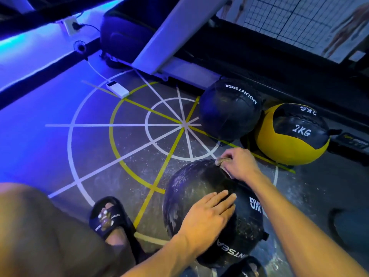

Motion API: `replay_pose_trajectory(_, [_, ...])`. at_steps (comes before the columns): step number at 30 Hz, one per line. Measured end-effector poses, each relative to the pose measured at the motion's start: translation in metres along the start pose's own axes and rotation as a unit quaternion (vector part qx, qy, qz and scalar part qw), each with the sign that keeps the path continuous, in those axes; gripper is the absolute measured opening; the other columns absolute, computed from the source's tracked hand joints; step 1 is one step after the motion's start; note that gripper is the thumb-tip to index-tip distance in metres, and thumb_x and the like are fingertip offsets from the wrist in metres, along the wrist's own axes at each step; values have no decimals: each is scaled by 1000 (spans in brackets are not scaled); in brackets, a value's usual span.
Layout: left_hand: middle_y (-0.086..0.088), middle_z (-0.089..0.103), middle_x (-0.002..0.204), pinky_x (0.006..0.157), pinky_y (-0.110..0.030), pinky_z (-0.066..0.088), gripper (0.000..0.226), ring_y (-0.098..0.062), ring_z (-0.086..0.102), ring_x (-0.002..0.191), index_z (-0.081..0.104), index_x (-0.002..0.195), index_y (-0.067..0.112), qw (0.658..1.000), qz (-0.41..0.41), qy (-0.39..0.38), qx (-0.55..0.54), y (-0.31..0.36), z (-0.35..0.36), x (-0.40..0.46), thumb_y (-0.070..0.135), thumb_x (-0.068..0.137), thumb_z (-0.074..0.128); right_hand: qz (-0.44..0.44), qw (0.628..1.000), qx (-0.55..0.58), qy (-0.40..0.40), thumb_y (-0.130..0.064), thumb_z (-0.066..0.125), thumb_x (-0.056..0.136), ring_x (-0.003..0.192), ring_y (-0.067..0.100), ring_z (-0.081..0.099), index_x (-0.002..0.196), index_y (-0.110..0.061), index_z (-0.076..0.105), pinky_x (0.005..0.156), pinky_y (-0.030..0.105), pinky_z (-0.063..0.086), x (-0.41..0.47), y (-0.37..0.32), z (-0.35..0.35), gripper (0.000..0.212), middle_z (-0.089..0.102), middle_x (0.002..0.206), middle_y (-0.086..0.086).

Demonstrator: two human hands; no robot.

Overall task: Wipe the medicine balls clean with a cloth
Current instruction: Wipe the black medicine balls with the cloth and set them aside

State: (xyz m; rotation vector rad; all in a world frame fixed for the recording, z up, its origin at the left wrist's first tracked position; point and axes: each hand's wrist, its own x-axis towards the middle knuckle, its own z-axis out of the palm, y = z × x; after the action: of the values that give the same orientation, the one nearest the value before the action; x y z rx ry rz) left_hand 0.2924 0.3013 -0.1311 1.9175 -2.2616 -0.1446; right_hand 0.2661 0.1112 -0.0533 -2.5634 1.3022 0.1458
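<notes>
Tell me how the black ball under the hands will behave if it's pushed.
The black ball would probably roll, being round on flat floor. Left hand resting flat suggests it needs steadying. Its dusty skin likely grips.

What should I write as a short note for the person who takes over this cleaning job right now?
Left hand: flat, straight fingers resting on the dusty black round medicine ball near your feet, steadying it.
Right hand: fingers pinch the small crumpled brownish cloth against that ball's far top.
Other balls: black MOUNTSEA medicine ball and yellow-and-black 2KG medicine ball sit together by the white machine frame, untouched.
Done: part of the near ball looks wiped; white streaks remain.
Left: finish it, then probably the other two.
</notes>
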Motion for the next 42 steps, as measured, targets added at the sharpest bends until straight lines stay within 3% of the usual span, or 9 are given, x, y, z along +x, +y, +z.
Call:
replay_pose_trajectory(8, [-7,63,139,110,-39,46,53,-28,55,131,62,137,12,998,-55,-39,-9,16,-15,9,27,88,48,-152,972,-23,-175,-33,78,84,73,8,65,87,-27,77,71,28,56,-43,-60,0,6,73,79,-10])
replay_pose_trajectory(14, [1,59,146,109,-35,49,60,-25,53,138,65,137,19,1000,-23,-11,18,8,-10,4,29,90,29,-63,993,-92,-33,-25,70,90,98,20,68,98,-31,76,83,32,52,-4,-31,-12,12,74,103,-6])
replay_pose_trajectory(19, [10,76,92,57,-24,49,50,-10,70,69,79,101,27,999,-36,-8,-15,13,-13,2,23,77,35,-230,937,-80,-249,-25,71,87,86,9,67,90,-35,77,84,33,58,-48,-66,14,11,75,94,-12])
replay_pose_trajectory(21, [6,73,119,85,-28,57,53,-15,70,104,73,122,22,999,-31,30,-17,11,-5,2,23,83,37,-219,950,-85,-205,-24,72,87,87,10,67,92,-34,76,84,37,59,-29,-61,12,12,74,94,-11])
replay_pose_trajectory(24, [1,51,154,118,-37,38,63,-24,43,146,53,147,16,998,-27,58,11,3,4,2,23,88,33,-128,984,-79,-93,-28,73,89,88,15,67,97,-32,77,80,34,56,1,-45,-3,10,72,89,-7])
replay_pose_trajectory(30, [5,57,148,104,-29,51,65,-18,51,139,57,143,22,997,-4,63,-42,-1,10,3,24,83,33,-216,930,-39,-294,-32,77,81,82,2,69,91,-38,79,82,30,59,-28,-65,7,12,76,88,-17])
replay_pose_trajectory(36, [5,43,160,123,-33,29,59,-16,36,150,49,151,24,993,-2,118,-28,-11,16,-6,24,92,52,-6,999,-7,-31,-23,73,92,90,16,68,104,-29,78,81,33,55,21,-2,-4,15,76,102,-3])
replay_pose_trajectory(39, [8,45,158,118,-33,39,50,-11,39,148,56,145,28,986,-59,133,-80,-18,23,-12,47,100,49,52,998,1,-30,-24,71,93,94,18,67,105,-28,77,85,32,53,20,12,0,14,76,107,-1])
replay_pose_trajectory(42, [8,47,157,120,-33,36,49,-12,40,147,58,143,27,981,-68,156,-93,-23,28,-18,50,101,48,-44,997,7,-65,-38,74,90,89,11,65,96,-31,78,79,28,49,8,-26,5,10,75,97,-9])
